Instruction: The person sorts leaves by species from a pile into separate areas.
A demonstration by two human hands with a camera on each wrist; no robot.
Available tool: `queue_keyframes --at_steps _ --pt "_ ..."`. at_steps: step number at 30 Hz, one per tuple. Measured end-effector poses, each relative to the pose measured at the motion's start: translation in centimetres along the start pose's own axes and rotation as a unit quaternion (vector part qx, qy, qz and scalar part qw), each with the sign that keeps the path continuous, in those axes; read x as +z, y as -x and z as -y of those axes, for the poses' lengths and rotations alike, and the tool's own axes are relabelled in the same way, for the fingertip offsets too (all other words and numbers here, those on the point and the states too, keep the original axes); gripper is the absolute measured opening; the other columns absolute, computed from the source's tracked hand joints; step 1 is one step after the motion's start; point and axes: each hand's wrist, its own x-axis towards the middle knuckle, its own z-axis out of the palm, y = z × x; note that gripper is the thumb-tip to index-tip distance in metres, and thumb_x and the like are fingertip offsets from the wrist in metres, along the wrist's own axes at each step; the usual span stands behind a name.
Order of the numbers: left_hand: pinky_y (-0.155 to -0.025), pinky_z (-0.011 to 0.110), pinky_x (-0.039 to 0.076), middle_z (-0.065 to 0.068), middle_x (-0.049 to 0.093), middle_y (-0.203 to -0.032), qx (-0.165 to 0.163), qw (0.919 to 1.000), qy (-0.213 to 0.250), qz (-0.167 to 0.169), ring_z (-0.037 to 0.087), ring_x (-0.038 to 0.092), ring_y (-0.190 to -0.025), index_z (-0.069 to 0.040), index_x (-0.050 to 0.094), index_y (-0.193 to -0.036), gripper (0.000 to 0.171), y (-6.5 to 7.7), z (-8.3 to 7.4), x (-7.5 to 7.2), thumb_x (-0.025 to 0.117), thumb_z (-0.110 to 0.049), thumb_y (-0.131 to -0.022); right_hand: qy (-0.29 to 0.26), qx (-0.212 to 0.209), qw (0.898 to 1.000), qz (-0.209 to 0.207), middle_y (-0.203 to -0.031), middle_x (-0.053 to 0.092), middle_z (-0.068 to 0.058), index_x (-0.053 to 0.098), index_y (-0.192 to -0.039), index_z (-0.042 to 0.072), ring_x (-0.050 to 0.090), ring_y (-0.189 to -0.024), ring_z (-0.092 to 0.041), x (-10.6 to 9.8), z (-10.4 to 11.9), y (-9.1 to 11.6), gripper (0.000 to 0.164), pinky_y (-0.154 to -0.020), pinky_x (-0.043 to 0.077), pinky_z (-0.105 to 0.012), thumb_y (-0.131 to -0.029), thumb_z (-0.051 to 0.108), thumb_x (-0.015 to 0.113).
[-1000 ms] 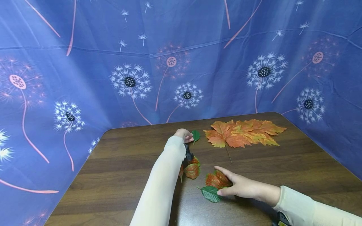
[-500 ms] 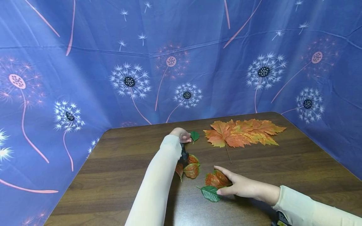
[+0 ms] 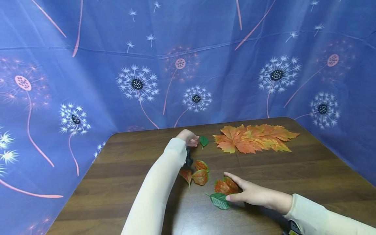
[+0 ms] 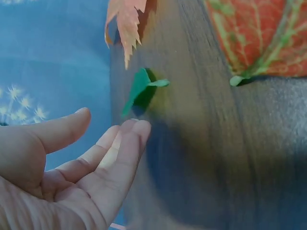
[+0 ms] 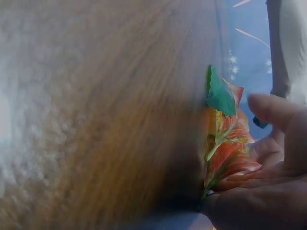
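Note:
My left hand (image 3: 188, 137) is at the far middle of the table, fingers loosely bent with the thumb apart. Its fingertips lie beside a small green leaf (image 3: 203, 141); in the left wrist view that leaf (image 4: 140, 91) stands just past the fingertips, contact unclear. Below the left wrist lie several red-green leaves (image 3: 200, 177), partly under the forearm. At the front, my right hand (image 3: 249, 194) spreads thumb and fingers around red leaves (image 3: 224, 186), with a green leaf (image 3: 219, 200) by the thumb tip. The right palm hides part of these leaves.
Large orange maple-like leaves (image 3: 252, 138) lie overlapping at the back right, one stem pointing forward. The wooden table (image 3: 129, 163) ends at a blue dandelion-print cloth (image 3: 223, 81) behind and at the sides.
My left hand and forearm have shifted slightly left, drawing back a little from the small green leaf and showing more of the red-green leaves. The right hand has stayed in place.

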Motion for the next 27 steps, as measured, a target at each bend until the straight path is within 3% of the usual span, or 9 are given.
queue_keyframes --at_steps 1,3,7,10,15,22,27 --pt "-0.09 0.039 0.055 0.024 0.065 -0.116 0.005 0.9997 -0.02 -0.015 0.033 0.066 -0.106 0.004 0.063 -0.12 0.03 2.5 -0.9 0.4 0.064 -0.006 -0.093 0.002 0.001 1.0 -0.003 -0.157 0.013 -0.03 0.008 -0.157 0.011 0.018 -0.142 -0.05 0.0 0.0 0.0 0.083 -0.107 0.025 -0.067 -0.096 0.033 0.06" --pt "-0.096 0.039 0.052 0.026 0.062 -0.123 0.019 0.9988 -0.045 -0.009 0.035 0.062 -0.115 0.007 0.056 -0.128 0.035 6.1 -2.3 0.7 0.059 -0.006 -0.095 0.002 0.004 1.0 -0.007 -0.159 0.01 -0.028 0.008 -0.157 0.012 0.013 -0.144 -0.05 -0.1 0.1 -0.1 0.08 -0.108 0.023 -0.068 -0.098 0.036 0.056" --pt "-0.092 0.034 0.054 0.023 0.067 -0.117 0.042 0.9939 -0.102 0.001 0.03 0.068 -0.106 0.006 0.05 -0.135 0.044 8.8 -3.6 0.9 0.06 -0.011 -0.096 0.003 0.003 1.0 -0.009 -0.16 0.006 -0.027 0.008 -0.157 0.012 0.006 -0.144 -0.05 0.0 0.1 -0.1 0.078 -0.109 0.019 -0.069 -0.099 0.038 0.053" --pt "-0.083 0.029 0.057 0.018 0.071 -0.108 0.063 0.9875 -0.144 0.003 0.021 0.072 -0.091 0.004 0.055 -0.131 0.042 8.6 -4.0 0.9 0.063 -0.016 -0.095 0.006 0.001 1.0 -0.008 -0.159 0.006 -0.028 0.009 -0.157 0.011 0.007 -0.144 -0.05 0.1 0.1 -0.1 0.078 -0.109 0.02 -0.069 -0.099 0.038 0.053" --pt "-0.08 0.028 0.058 0.019 0.07 -0.109 0.082 0.9767 -0.195 0.034 0.021 0.071 -0.083 0.004 0.064 -0.12 0.036 10.0 -4.3 0.7 0.065 -0.021 -0.094 0.017 -0.002 1.0 -0.004 -0.159 0.006 -0.028 0.009 -0.157 0.013 0.008 -0.144 -0.051 0.0 -0.1 0.0 0.078 -0.108 0.02 -0.069 -0.099 0.038 0.054" --pt "-0.098 0.041 0.05 0.026 0.063 -0.121 0.095 0.966 -0.221 0.093 0.034 0.065 -0.108 0.008 0.063 -0.12 0.034 11.1 -3.1 0.4 0.062 -0.016 -0.096 0.02 -0.004 1.0 0.005 -0.158 0.006 -0.03 0.009 -0.157 0.013 0.007 -0.143 -0.052 -0.2 -0.2 0.0 0.079 -0.108 0.018 -0.071 -0.098 0.037 0.055" --pt "-0.099 0.042 0.049 0.025 0.062 -0.125 0.136 0.9566 -0.229 0.117 0.035 0.062 -0.113 0.008 0.063 -0.12 0.032 11.4 -1.8 -0.2 0.059 -0.014 -0.097 0.036 0.001 0.999 0.001 -0.158 0.008 -0.031 0.01 -0.157 0.013 0.009 -0.143 -0.052 -0.4 -0.1 0.0 0.082 -0.107 0.019 -0.071 -0.096 0.037 0.059"
